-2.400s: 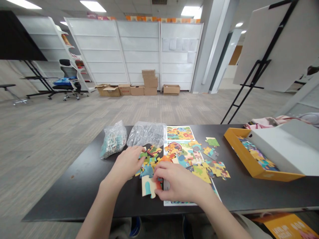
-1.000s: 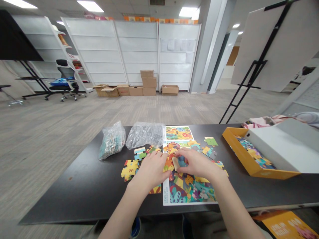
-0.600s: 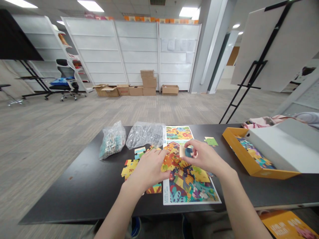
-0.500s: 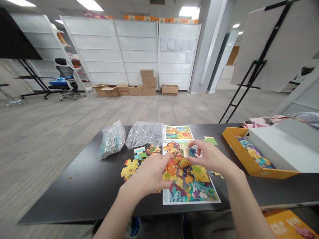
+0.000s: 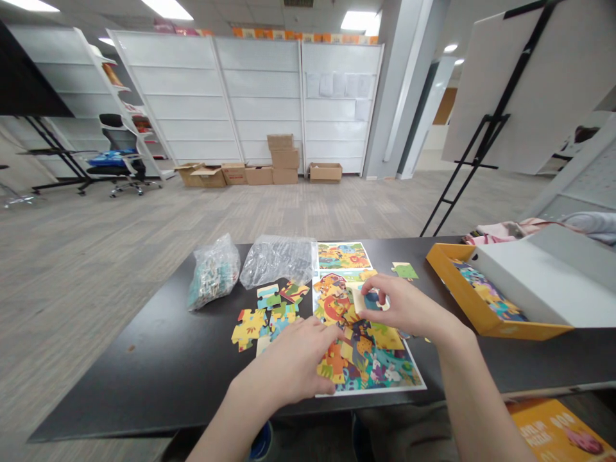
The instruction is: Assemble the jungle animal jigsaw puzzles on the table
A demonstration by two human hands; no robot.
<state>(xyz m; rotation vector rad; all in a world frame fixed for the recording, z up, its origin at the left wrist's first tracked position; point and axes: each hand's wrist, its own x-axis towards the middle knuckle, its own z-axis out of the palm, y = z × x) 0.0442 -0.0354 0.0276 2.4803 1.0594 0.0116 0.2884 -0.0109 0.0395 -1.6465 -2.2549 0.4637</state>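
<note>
My right hand (image 5: 409, 308) pinches a jigsaw puzzle piece (image 5: 359, 301) between thumb and fingers, its pale side tilted up. My left hand (image 5: 296, 356) is low over the printed puzzle sheet (image 5: 404, 378), thumb and fingers curled around an orange and yellow puzzle piece (image 5: 335, 362). Several loose pieces overlap on the sheet, among them a yellow piece (image 5: 385, 336) below my right hand. More pieces, such as a yellow one (image 5: 249, 326), lie left of the sheet. My left palm hides part of that pile.
A clear bag of pieces (image 5: 215, 273) and a crumpled plastic bag (image 5: 276, 260) lie behind the pile. At right stands an orange-rimmed box (image 5: 500, 327) with pieces inside. One green piece (image 5: 405, 270) lies between sheet and box. Another orange box (image 5: 561, 430) is below the table edge.
My left hand has moved down toward me with the orange piece, uncovering pieces left of the sheet. My right hand keeps its pinch and has barely moved. The view has shifted slightly.
</note>
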